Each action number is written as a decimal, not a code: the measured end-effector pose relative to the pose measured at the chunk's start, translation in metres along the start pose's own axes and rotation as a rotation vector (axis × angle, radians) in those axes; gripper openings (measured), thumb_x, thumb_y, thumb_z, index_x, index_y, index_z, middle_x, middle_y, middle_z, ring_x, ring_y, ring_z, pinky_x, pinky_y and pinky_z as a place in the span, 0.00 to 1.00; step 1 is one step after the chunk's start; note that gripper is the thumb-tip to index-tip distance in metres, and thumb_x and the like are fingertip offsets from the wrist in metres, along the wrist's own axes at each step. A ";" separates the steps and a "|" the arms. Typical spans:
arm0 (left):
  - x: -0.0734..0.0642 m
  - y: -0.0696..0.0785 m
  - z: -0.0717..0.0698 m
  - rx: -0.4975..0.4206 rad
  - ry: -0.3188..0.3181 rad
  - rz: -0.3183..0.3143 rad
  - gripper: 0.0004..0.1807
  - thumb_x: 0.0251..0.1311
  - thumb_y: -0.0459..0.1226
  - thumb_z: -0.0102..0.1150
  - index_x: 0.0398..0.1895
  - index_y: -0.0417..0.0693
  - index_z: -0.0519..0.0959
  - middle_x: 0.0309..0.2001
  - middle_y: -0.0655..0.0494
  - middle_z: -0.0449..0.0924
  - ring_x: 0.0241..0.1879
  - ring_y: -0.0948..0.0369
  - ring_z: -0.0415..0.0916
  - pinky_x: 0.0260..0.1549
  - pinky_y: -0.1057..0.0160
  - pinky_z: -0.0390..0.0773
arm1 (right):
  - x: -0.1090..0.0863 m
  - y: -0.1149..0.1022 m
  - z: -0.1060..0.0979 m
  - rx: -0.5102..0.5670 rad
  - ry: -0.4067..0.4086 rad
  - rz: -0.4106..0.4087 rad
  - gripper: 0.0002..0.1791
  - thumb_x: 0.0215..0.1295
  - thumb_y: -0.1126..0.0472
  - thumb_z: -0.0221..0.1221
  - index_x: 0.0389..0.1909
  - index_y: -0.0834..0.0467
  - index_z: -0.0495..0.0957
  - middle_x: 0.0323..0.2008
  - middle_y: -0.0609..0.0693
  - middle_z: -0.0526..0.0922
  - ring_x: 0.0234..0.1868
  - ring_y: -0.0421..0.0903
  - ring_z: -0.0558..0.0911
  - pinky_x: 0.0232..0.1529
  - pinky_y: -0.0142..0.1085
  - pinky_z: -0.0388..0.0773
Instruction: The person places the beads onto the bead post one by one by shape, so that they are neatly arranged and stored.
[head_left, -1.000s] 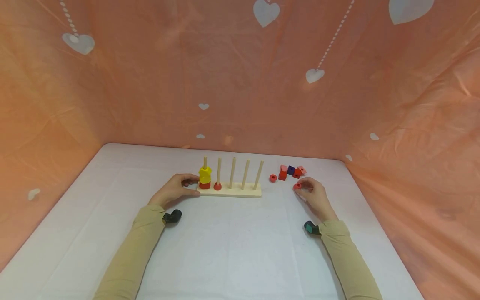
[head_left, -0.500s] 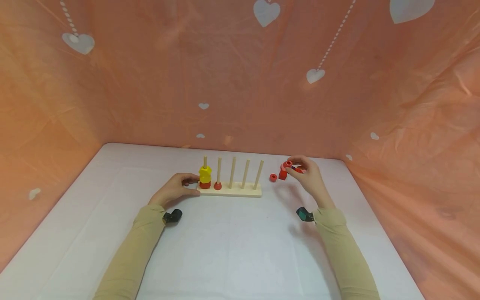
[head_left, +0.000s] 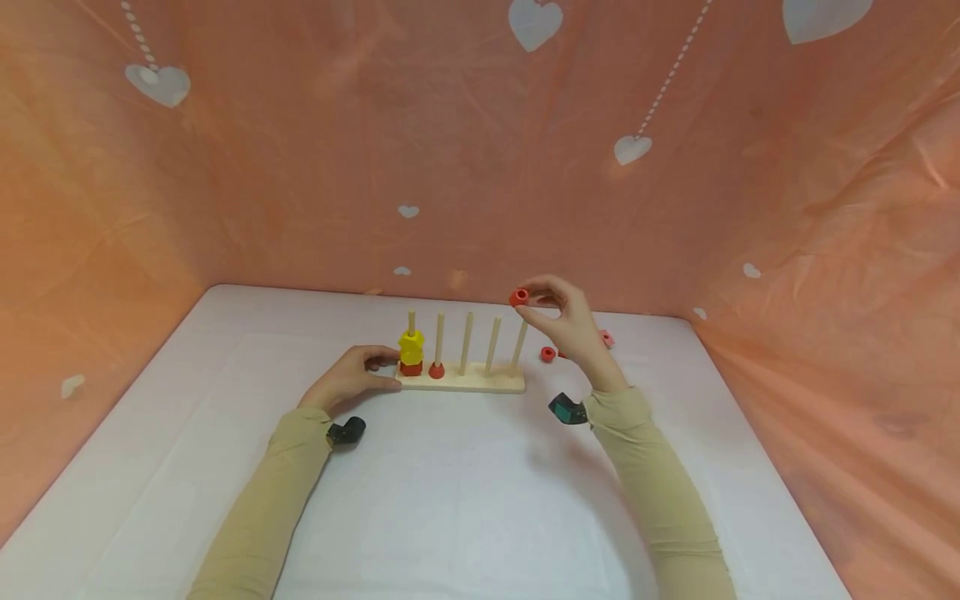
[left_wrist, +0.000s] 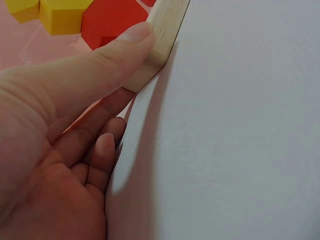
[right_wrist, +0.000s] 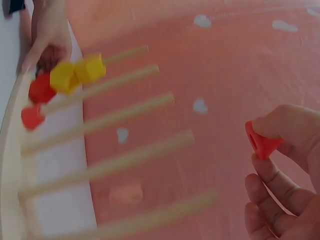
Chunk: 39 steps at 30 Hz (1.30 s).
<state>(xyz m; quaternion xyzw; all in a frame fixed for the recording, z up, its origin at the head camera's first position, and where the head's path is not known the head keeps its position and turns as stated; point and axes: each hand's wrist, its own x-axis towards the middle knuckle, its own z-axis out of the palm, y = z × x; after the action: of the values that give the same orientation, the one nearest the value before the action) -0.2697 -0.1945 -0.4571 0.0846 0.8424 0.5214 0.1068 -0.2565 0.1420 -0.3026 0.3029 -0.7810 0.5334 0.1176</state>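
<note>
My left hand (head_left: 348, 377) grips the left end of a wooden peg board (head_left: 472, 382), thumb against its near edge and fingers behind. On the leftmost peg, yellow beads (head_left: 411, 347) sit above a red bead (right_wrist: 42, 88). At the foot of the second peg is a red tapered bead (head_left: 437, 372); the other three pegs are bare. Between thumb and fingertips, my right hand (head_left: 568, 327) pinches another red tapered bead (right_wrist: 262, 142), its hole showing. That bead is in the air by the top of the rightmost peg (head_left: 519, 346).
Right of the board, a red round bead (head_left: 548, 354) lies on the white table (head_left: 465, 483). A pink bead (head_left: 607, 338) shows behind my right wrist, which hides most of the pile there. An orange cloth (head_left: 450, 150) with hearts stands behind.
My right hand has lifted the red bead from the table at right and carried it up and left, past the bead pile to the rightmost peg. The left hand stays on the board.
</note>
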 end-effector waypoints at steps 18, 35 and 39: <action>0.001 0.000 0.002 -0.030 -0.006 -0.001 0.35 0.46 0.41 0.75 0.60 0.42 0.73 0.58 0.48 0.73 0.56 0.50 0.66 0.59 0.51 0.65 | 0.019 -0.018 0.059 0.157 -0.107 0.010 0.16 0.60 0.74 0.61 0.48 0.73 0.74 0.44 0.64 0.78 0.46 0.59 0.76 0.55 0.53 0.71; 0.000 -0.001 0.002 -0.010 -0.002 0.000 0.35 0.46 0.43 0.75 0.60 0.42 0.74 0.58 0.48 0.73 0.56 0.50 0.66 0.59 0.50 0.65 | 0.021 0.030 0.097 0.067 -0.069 0.081 0.15 0.59 0.68 0.65 0.48 0.61 0.79 0.43 0.53 0.81 0.43 0.46 0.79 0.49 0.43 0.77; 0.000 0.001 0.001 -0.008 -0.005 0.004 0.35 0.46 0.42 0.75 0.60 0.42 0.74 0.58 0.48 0.73 0.56 0.50 0.67 0.59 0.50 0.65 | 0.021 0.029 0.101 0.048 -0.046 0.082 0.15 0.58 0.69 0.65 0.47 0.61 0.78 0.42 0.52 0.80 0.42 0.46 0.80 0.48 0.40 0.78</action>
<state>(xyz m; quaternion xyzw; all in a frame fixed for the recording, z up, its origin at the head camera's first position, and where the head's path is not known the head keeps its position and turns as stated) -0.2699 -0.1933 -0.4570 0.0870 0.8398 0.5249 0.1082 -0.2762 0.0507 -0.3543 0.2856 -0.7821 0.5493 0.0706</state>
